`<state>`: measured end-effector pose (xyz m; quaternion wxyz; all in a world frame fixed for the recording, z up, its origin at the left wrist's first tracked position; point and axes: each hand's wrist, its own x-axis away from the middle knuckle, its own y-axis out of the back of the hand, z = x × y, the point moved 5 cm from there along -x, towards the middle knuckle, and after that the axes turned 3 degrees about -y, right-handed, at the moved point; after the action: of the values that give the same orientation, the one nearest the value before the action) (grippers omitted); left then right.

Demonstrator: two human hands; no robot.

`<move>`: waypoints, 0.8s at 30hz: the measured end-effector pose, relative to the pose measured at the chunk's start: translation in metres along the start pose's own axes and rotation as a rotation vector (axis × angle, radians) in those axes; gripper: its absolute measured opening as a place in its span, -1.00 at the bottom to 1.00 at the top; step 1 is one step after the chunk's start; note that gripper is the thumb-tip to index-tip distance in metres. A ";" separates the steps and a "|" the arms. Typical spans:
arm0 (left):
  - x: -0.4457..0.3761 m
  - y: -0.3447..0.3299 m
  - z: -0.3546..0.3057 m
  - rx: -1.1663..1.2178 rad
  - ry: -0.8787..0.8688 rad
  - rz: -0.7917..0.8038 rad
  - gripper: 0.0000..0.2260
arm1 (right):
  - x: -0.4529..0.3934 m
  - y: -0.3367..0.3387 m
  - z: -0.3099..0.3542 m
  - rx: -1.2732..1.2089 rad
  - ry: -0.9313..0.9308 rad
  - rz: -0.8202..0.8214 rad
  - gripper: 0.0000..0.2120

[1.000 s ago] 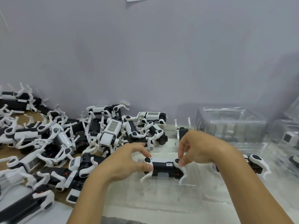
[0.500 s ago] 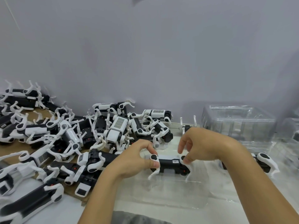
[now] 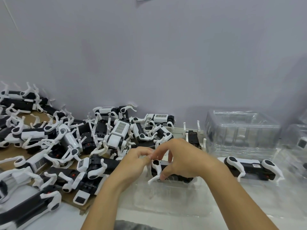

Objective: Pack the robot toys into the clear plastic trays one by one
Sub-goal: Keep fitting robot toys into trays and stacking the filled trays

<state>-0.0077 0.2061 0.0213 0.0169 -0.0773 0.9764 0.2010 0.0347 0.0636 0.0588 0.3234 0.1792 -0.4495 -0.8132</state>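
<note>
A black robot toy with white legs lies over a clear plastic tray in front of me. My right hand arches over its body, thumb pressed against the front side and fingers curled over the top, hiding most of it. My left hand pinches the toy's left end with curled fingertips, close against the right hand's fingers. One white front leg sticks out below my right thumb. A second robot toy lies in a clear tray to the right.
A big heap of loose black-and-white robot toys covers brown cardboard on the left, up to the grey wall. A stack of empty clear trays stands at the back right. More clear packaging sits at the far right edge.
My right hand has slid left along the toy from its right end and now covers the body. Both hands have come together at the toy's left end.
</note>
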 end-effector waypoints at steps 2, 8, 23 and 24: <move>0.000 0.000 0.002 -0.035 -0.001 -0.007 -0.77 | 0.000 -0.001 0.000 0.006 -0.005 -0.008 -0.49; -0.002 0.000 0.001 -0.090 -0.001 -0.034 -0.80 | -0.001 -0.003 0.001 0.011 -0.045 -0.091 -0.56; -0.002 -0.002 -0.004 -0.043 0.030 0.031 -0.76 | -0.002 -0.003 0.003 0.020 -0.062 -0.099 -0.54; -0.001 -0.002 -0.004 -0.031 0.035 0.039 -0.82 | -0.001 -0.001 0.002 0.024 -0.054 -0.073 -0.54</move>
<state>-0.0060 0.2025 0.0244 -0.0052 -0.0619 0.9747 0.2149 0.0335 0.0659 0.0590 0.2791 0.1774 -0.4610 -0.8235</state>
